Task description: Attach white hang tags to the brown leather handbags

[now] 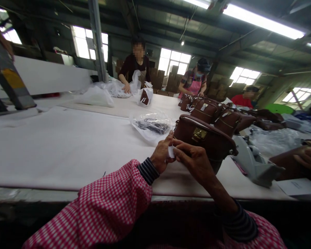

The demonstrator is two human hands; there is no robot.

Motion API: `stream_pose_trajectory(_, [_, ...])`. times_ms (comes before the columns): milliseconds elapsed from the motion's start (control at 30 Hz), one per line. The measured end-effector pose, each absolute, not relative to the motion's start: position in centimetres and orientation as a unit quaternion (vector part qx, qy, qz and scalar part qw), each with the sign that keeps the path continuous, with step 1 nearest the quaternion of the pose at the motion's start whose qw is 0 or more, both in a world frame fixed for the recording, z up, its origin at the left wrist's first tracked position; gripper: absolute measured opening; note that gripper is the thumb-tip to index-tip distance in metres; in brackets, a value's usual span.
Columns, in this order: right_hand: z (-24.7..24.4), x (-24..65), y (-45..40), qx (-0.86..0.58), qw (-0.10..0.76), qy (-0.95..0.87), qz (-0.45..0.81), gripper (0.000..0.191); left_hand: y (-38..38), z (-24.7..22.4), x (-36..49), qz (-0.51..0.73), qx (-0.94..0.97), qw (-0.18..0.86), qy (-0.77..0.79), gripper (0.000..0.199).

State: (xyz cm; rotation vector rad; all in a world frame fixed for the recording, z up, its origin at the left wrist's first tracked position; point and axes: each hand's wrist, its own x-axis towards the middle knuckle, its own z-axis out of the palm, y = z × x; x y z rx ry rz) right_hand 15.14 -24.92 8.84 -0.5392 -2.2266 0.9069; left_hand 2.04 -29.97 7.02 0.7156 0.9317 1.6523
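A small white paper piece [171,152], perhaps a tag or label, is pinched between my two hands above the table's front part. My left hand [160,155] closes around it from the left, thumb pointing up. Thumb and forefinger of my right hand [198,162] grip its right side. Just behind the hands stands a dark brown handbag [209,138] with a brass clasp [199,134], partly covered by my right hand. Left of the bag lies a clear plastic bag [153,125] with something dark, like straps or chain, inside.
Several more brown handbags [206,110] crowd behind the near one. A grey tape dispenser [259,166] stands to the right, near another person's hand [309,157]. Across the white table [54,145], co-workers stand near plastic wrapping [98,95] and a wrapped brown item [145,97].
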Motion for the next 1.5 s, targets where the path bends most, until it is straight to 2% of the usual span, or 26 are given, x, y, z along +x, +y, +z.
stream_pose_trajectory(133, [9.0, 15.6, -25.3, -0.219, 0.288, -0.888, 0.283, 0.025, -29.7, 6.8, 1.9, 0.696, 0.261, 0.547, 0.385, 0.071])
stream_pose_trajectory(400, [8.0, 15.7, -27.6, -0.22, 0.395, -0.869, 0.203, 0.023, -29.6, 7.0, 1.3, 0.715, 0.211, 0.593, 0.304, 0.073])
stream_pose_trajectory(567, [7.3, 14.8, -27.7, -0.208, 0.386, -0.883, 0.167, 0.023, -30.1, 7.2, 1.6, 0.72, 0.203, 0.591, 0.3, 0.074])
stream_pose_trajectory(800, [6.6, 13.6, -26.2, -0.272, 0.379, -0.879, 0.099, 0.018, -29.9, 7.1, 2.0, 0.723, 0.209, 0.587, 0.298, 0.057])
stream_pose_trajectory(900, [6.3, 13.7, -26.6, -0.236, 0.383, -0.884, 0.127, 0.014, -29.7, 6.9, 2.0, 0.754, 0.193, 0.553, 0.299, 0.047])
stream_pose_trajectory(1033, [5.5, 14.7, -27.4, -0.158, 0.435, -0.865, 0.192, 0.027, -29.6, 7.0, 1.8, 0.768, 0.189, 0.539, 0.29, 0.042])
stream_pose_trajectory(1267, [4.7, 14.7, -27.9, -0.099, 0.445, -0.888, 0.053, 0.013, -29.2, 6.6, 1.9, 0.776, 0.18, 0.527, 0.295, 0.042])
stream_pose_trajectory(1367, [4.6, 14.0, -28.0, -0.116, 0.464, -0.87, 0.121, 0.014, -29.1, 6.5, 2.0, 0.78, 0.157, 0.519, 0.314, 0.044])
stream_pose_trajectory(1500, [4.6, 14.1, -27.8, -0.206, 0.471, -0.779, 0.358, 0.014, -29.3, 6.9, 1.6, 0.78, 0.136, 0.521, 0.318, 0.05])
